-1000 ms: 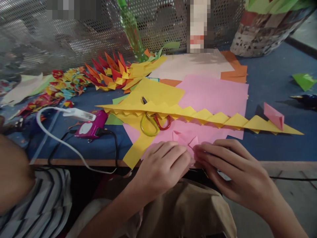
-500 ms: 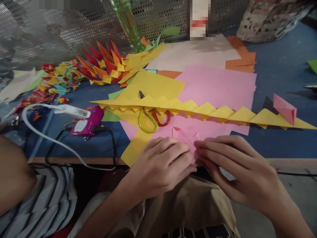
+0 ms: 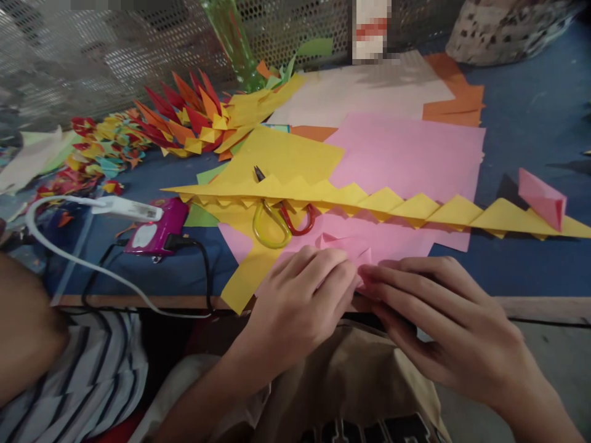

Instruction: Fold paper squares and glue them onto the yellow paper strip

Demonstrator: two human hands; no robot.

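Observation:
A small piece of folded pink paper (image 3: 353, 247) lies at the table's near edge between my hands. My left hand (image 3: 305, 295) curls over its left side, hiding part of it. The fingertips of my right hand (image 3: 443, 307) pinch its lower right edge. Just beyond stretches a long strip of folded yellow paper triangles (image 3: 392, 209). Scissors (image 3: 272, 226) with one yellow and one red handle loop rest under this strip, blade tips poking out above. A folded pink paper piece (image 3: 542, 197) stands near the strip's right end.
Flat pink sheets (image 3: 410, 147), yellow sheets (image 3: 290, 151) and orange paper (image 3: 455, 111) cover the table's middle. At left lie a purple power bank (image 3: 152, 231) with cables and a red-orange folded paper piece (image 3: 194, 117). A person in a striped shirt (image 3: 87, 375) sits at left.
Both hands stay on the small pink paper. My left hand has shifted slightly left and up over it, covering its left part more. The whole view has tilted a little.

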